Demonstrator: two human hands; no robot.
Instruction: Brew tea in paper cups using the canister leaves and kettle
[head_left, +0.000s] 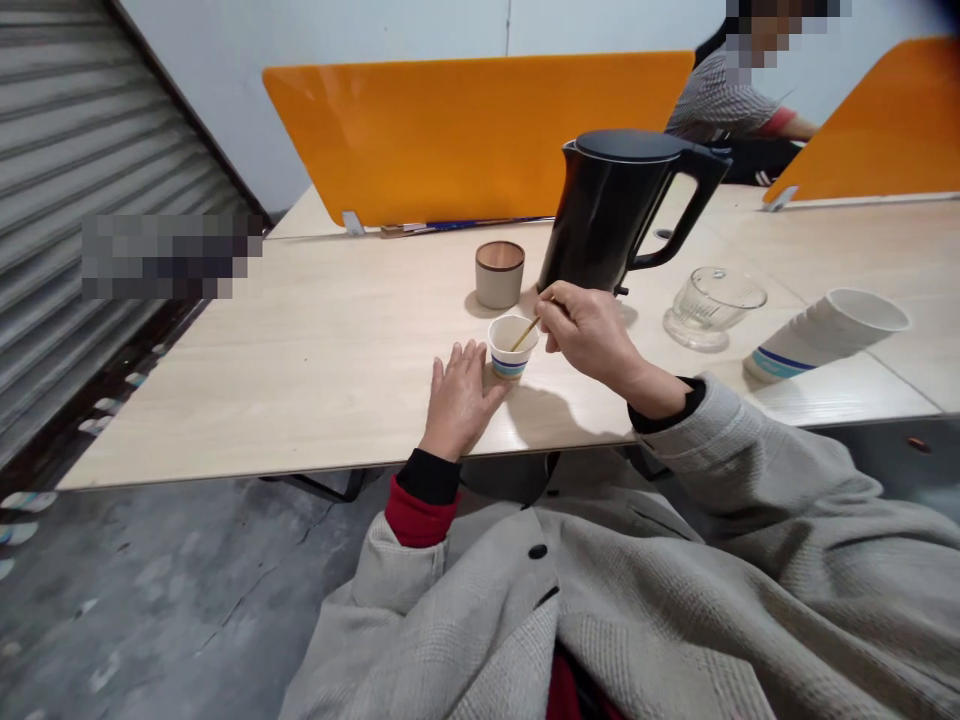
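A small white paper cup (510, 362) with blue and tan stripes stands upright near the front of the table. My right hand (589, 335) pinches a thin brown stirring stick (526, 333), whose lower end dips into the cup. What the cup holds cannot be made out. Close at the cup's left side is my left hand (459, 395), fingers stretched out and thumb toward the cup's base; whether it touches is unclear. Just behind the cup sits a grey cup with a brown inside (499, 280). A black electric kettle (607, 215) rises beyond my right hand.
To the right stand a clear glass (712, 305) and a stack of paper cups (821, 335). Orange dividers (450, 140) cross the back of the pale wooden table (300, 380). Behind them, a person (739, 100) sits at the far right. The table's front edge runs close before me.
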